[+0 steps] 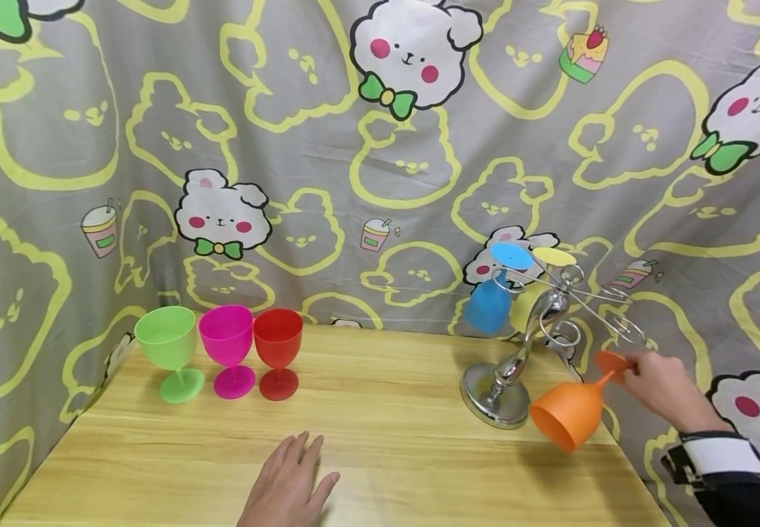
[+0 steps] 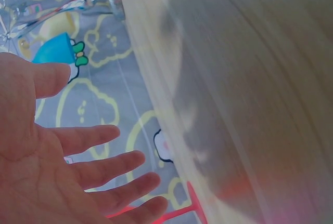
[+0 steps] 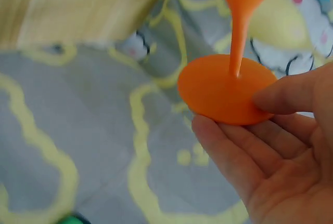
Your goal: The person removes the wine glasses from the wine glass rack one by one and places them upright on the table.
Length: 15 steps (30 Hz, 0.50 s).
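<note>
My right hand pinches the round foot of an orange goblet, thumb on one face and fingers on the other in the right wrist view. The goblet tilts with its mouth down and to the left, in front of a silver goblet rack. From the rack's wire loops hang a blue goblet and a yellow goblet, upside down; the rack partly hides the yellow one. My left hand, fingers spread, is over the table's front middle and holds nothing.
On the wooden table, a green goblet, a magenta goblet and a red goblet stand upright in a row at the left. A patterned grey curtain surrounds the back and sides. Wire loops stick out at the rack's right.
</note>
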Motion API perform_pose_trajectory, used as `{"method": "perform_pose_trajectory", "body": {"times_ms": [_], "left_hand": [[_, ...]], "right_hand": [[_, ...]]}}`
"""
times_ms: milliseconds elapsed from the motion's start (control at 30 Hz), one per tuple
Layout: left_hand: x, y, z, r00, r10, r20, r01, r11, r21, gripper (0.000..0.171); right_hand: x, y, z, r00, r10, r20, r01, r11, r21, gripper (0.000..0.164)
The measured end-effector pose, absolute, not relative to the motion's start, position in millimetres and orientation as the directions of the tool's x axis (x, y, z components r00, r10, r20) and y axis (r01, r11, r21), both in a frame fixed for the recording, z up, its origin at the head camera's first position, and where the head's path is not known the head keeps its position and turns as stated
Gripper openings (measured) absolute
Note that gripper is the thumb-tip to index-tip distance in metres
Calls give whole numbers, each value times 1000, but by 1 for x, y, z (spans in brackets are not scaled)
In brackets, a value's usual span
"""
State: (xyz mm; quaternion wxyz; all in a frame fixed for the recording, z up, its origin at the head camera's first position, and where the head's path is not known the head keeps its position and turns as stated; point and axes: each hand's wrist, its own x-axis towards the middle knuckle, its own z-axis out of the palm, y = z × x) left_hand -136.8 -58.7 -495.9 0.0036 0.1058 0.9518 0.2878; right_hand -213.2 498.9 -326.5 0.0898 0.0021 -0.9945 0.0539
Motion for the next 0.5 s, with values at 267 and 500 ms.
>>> {"method": "perform_pose_trajectory", "body": {"times_ms": [267,500], "left_hand": [[-136,-58,-495,-978,202,57,199,808,554,65],[-134,-57,-496,-977,198,79,208,799,564,64]], "right_hand": [[-199,444,-370,-980,-33,198,-73,977,-201,23],[-189,391,-403,-980,-52,191,-109,946,-305,14]]}}
